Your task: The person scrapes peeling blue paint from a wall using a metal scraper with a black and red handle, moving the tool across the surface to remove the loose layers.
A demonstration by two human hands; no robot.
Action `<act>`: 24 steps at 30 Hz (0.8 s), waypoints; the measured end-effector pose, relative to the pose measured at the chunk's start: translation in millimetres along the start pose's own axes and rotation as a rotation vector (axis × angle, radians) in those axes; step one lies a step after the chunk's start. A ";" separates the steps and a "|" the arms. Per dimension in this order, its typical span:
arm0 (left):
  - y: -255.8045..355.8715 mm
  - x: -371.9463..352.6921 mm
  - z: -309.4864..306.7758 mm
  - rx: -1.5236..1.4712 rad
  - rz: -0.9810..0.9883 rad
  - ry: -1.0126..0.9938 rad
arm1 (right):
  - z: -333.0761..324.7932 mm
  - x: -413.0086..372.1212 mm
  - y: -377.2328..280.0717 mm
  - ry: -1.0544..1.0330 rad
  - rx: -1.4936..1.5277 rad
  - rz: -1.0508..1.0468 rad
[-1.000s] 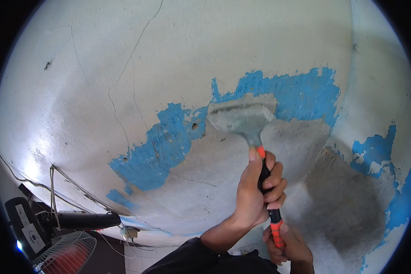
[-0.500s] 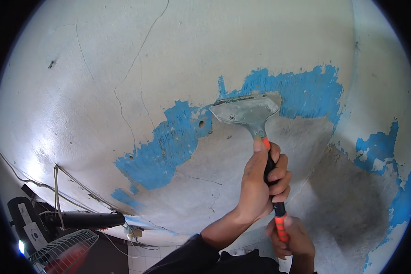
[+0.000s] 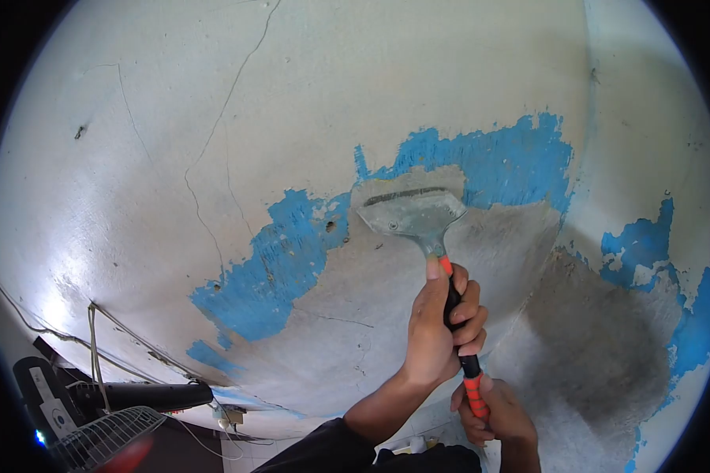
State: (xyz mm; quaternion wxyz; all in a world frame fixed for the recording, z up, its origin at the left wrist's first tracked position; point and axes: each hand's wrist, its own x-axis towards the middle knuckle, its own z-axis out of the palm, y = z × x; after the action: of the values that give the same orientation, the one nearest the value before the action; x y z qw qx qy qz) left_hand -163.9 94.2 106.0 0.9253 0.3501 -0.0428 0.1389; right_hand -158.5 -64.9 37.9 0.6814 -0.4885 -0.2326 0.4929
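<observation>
My left hand (image 3: pixel 434 327) is wrapped round the upper handle of a wall scraper, thumb pointing up the shaft. Below it, my right hand (image 3: pixel 501 414) grips the red-banded lower end of the handle. The scraper (image 3: pixel 412 217) has a wide grey metal head with a straight blade across its top. Its head lies against or very close to the wall; contact cannot be made out. Just above the blade is a bare grey patch, with blue paint (image 3: pixel 501 162) to its upper right and more blue paint (image 3: pixel 288 256) to its left.
Off-white paint (image 3: pixel 331 87) with thin cracks covers the upper wall. Bare grey plaster (image 3: pixel 371 315) spreads below the blue. At right the wall meets a corner, with more blue patches (image 3: pixel 639 244). A wire-caged fan (image 3: pixel 102 437), a black tube and cables are at lower left.
The scraper has drawn back slightly down the wall, uncovering the bare patch above its blade. Both hands moved with it and keep their grip. The view has shifted slightly.
</observation>
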 end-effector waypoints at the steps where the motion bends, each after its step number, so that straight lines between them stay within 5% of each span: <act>1: -0.4 -0.8 -0.3 -0.004 -0.003 0.013 | -0.8 2.7 0.1 -0.006 -0.005 -0.008; 6: 19.7 14.3 24.7 0.025 0.094 -0.034 | 0.3 11.9 -32.7 -0.049 -0.063 -0.064; 17: -24.9 -10.0 -10.0 0.019 0.049 0.109 | -25.7 4.5 34.1 -0.136 0.126 0.050; 24: -12.7 13.9 16.2 0.092 0.137 0.078 | -32.8 18.1 2.9 -0.205 0.118 -0.033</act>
State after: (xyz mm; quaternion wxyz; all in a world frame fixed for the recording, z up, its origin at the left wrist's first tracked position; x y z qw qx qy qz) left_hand -146.6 77.6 112.5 0.8975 0.3829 -0.0239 0.2173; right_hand -126.2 -62.8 18.7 0.6895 -0.3907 -0.2797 0.5420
